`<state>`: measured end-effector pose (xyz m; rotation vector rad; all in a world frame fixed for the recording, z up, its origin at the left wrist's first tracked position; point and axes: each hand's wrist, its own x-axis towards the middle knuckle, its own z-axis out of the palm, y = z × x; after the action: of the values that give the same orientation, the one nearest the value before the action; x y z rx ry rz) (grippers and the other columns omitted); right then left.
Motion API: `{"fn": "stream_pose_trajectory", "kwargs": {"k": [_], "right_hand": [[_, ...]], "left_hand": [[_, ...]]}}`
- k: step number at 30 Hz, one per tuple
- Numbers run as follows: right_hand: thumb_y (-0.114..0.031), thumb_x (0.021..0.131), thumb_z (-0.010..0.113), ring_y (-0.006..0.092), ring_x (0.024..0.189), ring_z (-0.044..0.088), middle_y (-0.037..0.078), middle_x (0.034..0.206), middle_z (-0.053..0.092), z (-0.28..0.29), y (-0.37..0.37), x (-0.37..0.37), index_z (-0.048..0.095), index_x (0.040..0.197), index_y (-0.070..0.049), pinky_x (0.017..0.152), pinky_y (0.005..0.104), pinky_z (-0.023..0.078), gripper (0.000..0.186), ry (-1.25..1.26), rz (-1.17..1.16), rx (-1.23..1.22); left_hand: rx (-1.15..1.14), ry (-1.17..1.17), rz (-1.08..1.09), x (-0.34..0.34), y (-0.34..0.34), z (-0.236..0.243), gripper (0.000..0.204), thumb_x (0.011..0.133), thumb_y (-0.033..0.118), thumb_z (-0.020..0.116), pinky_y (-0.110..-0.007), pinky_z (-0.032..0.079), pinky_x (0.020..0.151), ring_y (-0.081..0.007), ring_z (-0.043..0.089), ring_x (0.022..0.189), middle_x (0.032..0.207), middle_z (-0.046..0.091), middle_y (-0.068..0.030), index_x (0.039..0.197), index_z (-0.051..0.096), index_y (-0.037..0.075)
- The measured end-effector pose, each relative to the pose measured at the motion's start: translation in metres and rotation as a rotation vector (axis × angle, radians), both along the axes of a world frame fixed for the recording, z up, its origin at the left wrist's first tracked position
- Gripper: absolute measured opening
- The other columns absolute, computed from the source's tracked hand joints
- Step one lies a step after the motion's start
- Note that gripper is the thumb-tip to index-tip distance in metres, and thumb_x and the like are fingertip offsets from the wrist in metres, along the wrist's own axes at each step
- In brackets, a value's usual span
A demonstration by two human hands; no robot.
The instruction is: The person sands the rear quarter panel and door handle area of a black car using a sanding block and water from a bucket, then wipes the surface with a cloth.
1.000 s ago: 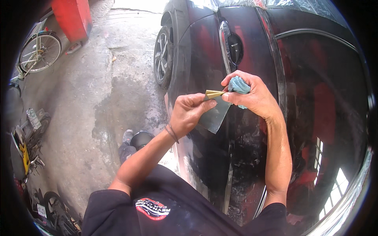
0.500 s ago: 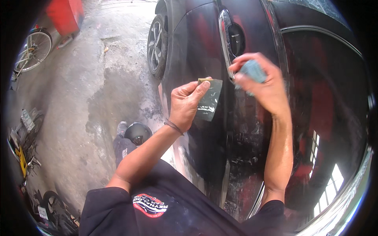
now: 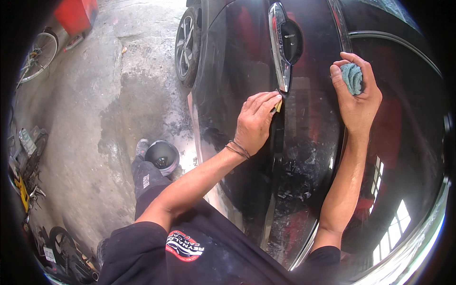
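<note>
My left hand [image 3: 255, 121] is closed around a folded piece of sandpaper [image 3: 277, 106]. Only its yellowish-tan edge shows past the fingertips. It is at the dark car door [image 3: 237, 61], just below the end of the chrome door handle [image 3: 275, 33]. In my right hand [image 3: 362, 105] a crumpled blue-green cloth [image 3: 352, 79] is gripped between thumb and fingers. This hand is over the edge of the car's window, right of the handle. Wet streaks and whitish residue mark the panel below the handle.
A dark bucket [image 3: 162, 156] stands on the concrete floor [image 3: 85, 142] by my leg. The car's wheel [image 3: 186, 45] is at the upper left of the door. Bicycles [image 3: 40, 57], a red container [image 3: 76, 16] and a motorcycle [image 3: 69, 254] stand along the left.
My left hand has moved right and brought the sandpaper, earlier held up flat, to the door by the handle's end. My right hand has moved right, away from the handle, with the cloth.
</note>
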<state>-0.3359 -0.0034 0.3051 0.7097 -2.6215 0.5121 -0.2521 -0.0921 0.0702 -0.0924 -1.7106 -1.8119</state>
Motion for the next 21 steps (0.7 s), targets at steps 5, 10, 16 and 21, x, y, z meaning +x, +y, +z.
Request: {"fn": "stream_pose_trajectory", "kwargs": {"k": [5, 10, 16, 21], "right_hand": [[-0.008, 0.094, 0.084, 0.007, 0.089, 0.071, 0.001, 0.098, 0.079, 0.001, -0.001, 0.0, 0.076, 0.125, -0.009, 0.084, 0.0256, 0.057, 0.032, 0.009, -0.005, 0.012], [-0.007, 0.093, 0.084, 0.0092, 0.09, 0.073, 0.003, 0.099, 0.079, 0.003, -0.005, -0.001, 0.076, 0.125, -0.009, 0.085, 0.0271, 0.058, 0.033, 0.019, 0.013, 0.035], [-0.008, 0.092, 0.084, 0.0117, 0.092, 0.075, 0.005, 0.101, 0.08, 0.004, -0.006, 0.002, 0.075, 0.126, -0.01, 0.087, 0.0291, 0.058, 0.036, 0.015, -0.009, 0.055], [-0.008, 0.091, 0.084, 0.0126, 0.092, 0.075, 0.006, 0.102, 0.08, 0.005, -0.007, 0.001, 0.075, 0.127, -0.01, 0.087, 0.0294, 0.059, 0.037, 0.015, -0.011, 0.063]], "left_hand": [[-0.048, 0.026, -0.013, -0.011, -0.011, 0.007, 0.027, 0.105, 0.002, 0.064, -0.043, 0.052, 0.108, -0.0329, 0.07, 0.123, 0.129, 0.078, -0.0097, 0.129, 0.074, 0.006], [-0.066, 0.002, -0.024, -0.012, -0.018, 0.013, 0.024, 0.106, 0.002, 0.063, -0.044, 0.052, 0.109, -0.0331, 0.071, 0.121, 0.125, 0.079, -0.01, 0.127, 0.075, 0.005], [0.064, -0.033, -0.126, -0.012, -0.023, 0.019, 0.021, 0.109, 0.003, 0.061, -0.043, 0.055, 0.107, -0.0333, 0.075, 0.115, 0.118, 0.08, -0.0128, 0.124, 0.076, 0.005], [0.09, 0.031, -0.168, -0.014, -0.026, 0.026, 0.022, 0.111, 0.006, 0.057, -0.042, 0.053, 0.108, -0.0303, 0.074, 0.117, 0.119, 0.08, -0.0092, 0.123, 0.076, 0.007]]}}
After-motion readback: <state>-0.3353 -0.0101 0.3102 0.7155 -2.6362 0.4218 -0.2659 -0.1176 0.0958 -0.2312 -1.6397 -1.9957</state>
